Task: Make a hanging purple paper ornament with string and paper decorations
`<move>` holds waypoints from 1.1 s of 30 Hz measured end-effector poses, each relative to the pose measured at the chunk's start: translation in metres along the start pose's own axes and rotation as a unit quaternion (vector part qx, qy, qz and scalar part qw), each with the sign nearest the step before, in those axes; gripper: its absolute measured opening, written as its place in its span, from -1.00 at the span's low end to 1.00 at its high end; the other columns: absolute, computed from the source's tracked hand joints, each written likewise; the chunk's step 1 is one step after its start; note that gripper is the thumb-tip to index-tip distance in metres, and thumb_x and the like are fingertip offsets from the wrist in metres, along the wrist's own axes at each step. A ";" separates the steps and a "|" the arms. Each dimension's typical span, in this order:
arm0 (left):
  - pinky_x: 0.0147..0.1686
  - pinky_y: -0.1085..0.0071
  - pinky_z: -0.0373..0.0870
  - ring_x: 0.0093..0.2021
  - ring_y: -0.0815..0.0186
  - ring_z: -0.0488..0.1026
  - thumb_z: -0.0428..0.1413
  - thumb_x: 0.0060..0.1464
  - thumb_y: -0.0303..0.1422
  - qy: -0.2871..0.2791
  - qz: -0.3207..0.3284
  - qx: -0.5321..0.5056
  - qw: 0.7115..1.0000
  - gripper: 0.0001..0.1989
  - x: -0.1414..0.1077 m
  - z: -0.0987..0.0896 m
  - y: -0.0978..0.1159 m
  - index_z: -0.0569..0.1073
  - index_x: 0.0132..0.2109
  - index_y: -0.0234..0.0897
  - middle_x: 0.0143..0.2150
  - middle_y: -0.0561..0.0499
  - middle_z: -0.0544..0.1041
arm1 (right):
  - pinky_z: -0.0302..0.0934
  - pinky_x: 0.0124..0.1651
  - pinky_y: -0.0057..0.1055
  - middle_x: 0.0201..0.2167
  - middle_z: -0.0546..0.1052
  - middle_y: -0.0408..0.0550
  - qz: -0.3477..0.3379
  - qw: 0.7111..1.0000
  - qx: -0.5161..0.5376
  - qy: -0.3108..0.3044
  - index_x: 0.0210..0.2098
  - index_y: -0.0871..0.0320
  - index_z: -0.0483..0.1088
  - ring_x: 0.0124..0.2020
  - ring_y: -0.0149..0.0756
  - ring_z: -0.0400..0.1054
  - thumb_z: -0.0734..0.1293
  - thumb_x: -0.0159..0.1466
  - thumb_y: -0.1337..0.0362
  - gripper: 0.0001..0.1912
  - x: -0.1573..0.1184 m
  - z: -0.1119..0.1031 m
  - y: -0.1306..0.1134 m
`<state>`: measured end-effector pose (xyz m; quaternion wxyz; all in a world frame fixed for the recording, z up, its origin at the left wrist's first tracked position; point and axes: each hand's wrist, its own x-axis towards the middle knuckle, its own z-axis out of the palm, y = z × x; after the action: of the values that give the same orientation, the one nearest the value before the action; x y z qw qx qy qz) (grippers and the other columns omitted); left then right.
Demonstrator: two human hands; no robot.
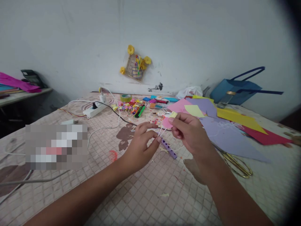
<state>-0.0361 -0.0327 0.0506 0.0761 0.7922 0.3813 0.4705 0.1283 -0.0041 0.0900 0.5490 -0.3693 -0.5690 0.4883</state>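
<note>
My right hand (189,130) pinches a small pink paper piece (166,122) between thumb and fingers. A small pale yellow piece (173,115) shows at its top edge. Thin white strings (162,131) run down from the pink piece to my left hand (142,146), whose thumb and index finger are closed on them. Both hands are raised over the middle of the table. Below them lies a purple strip (169,149) with dark marks along it. Gold-handled scissors (237,164) rest by my right forearm, partly hidden.
Lilac paper (230,138), yellow paper (240,119) and red paper (265,135) spread to the right. Behind them stands a blue bag (235,89). Small colourful cutouts (129,106) and green tape (126,97) lie at the back. A power strip (95,108) trails cables on the left.
</note>
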 end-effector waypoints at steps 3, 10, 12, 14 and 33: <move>0.05 0.13 0.26 0.02 0.21 0.37 0.03 0.14 -0.42 -0.027 -0.035 -0.049 0.998 -0.86 0.001 0.000 0.000 0.44 -0.37 -0.25 -0.07 -0.09 0.47 | -0.17 -0.71 -0.57 -0.77 0.22 -0.31 -0.002 1.000 0.006 0.004 -0.67 0.16 0.18 -0.75 -0.60 0.01 0.39 0.08 0.28 -0.67 0.002 -0.002 0.000; -0.02 0.21 0.33 -0.09 0.25 0.45 0.00 0.15 -0.41 -0.065 -0.056 -0.122 0.989 -0.78 0.005 -0.002 0.003 0.46 -0.43 -0.23 -0.13 -0.04 0.53 | -0.19 -0.70 -0.55 -0.75 0.21 -0.30 0.004 1.000 0.008 0.029 -0.68 0.16 0.19 -0.74 -0.60 0.01 0.40 0.05 0.29 -0.69 0.006 -0.008 -0.002; -0.05 0.24 0.36 -0.12 0.26 0.47 -0.01 0.15 -0.40 -0.070 -0.062 -0.134 0.986 -0.77 0.006 -0.003 0.003 0.46 -0.44 -0.23 -0.16 -0.03 0.54 | -0.20 -0.70 -0.55 -0.75 0.20 -0.30 0.001 0.999 0.011 0.030 -0.67 0.15 0.18 -0.74 -0.60 -0.01 0.40 0.06 0.29 -0.68 0.009 -0.011 -0.002; -0.09 0.27 0.39 -0.15 0.27 0.47 0.00 0.15 -0.40 -0.082 -0.067 -0.154 0.982 -0.77 0.007 -0.003 0.003 0.47 -0.44 -0.24 -0.19 -0.03 0.55 | -0.21 -0.70 -0.55 -0.75 0.20 -0.29 -0.001 0.999 0.013 0.032 -0.67 0.15 0.18 -0.74 -0.60 -0.02 0.40 0.06 0.28 -0.68 0.011 -0.015 -0.001; -0.26 0.32 0.46 -0.15 0.25 0.50 0.01 0.08 -0.45 -0.114 -0.169 -0.225 0.953 -0.76 0.010 -0.004 0.005 0.49 -0.49 -0.26 -0.19 -0.02 0.57 | -0.19 -0.70 -0.58 -0.74 0.18 -0.29 0.026 0.998 0.044 0.042 -0.66 0.16 0.18 -0.72 -0.59 0.00 0.44 -0.02 0.27 -0.67 0.030 -0.042 0.014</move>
<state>-0.0341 -0.0302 0.0615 0.3740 0.7266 0.3825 0.4312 0.1646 0.0342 0.0812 0.5749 -0.3795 -0.5135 0.5116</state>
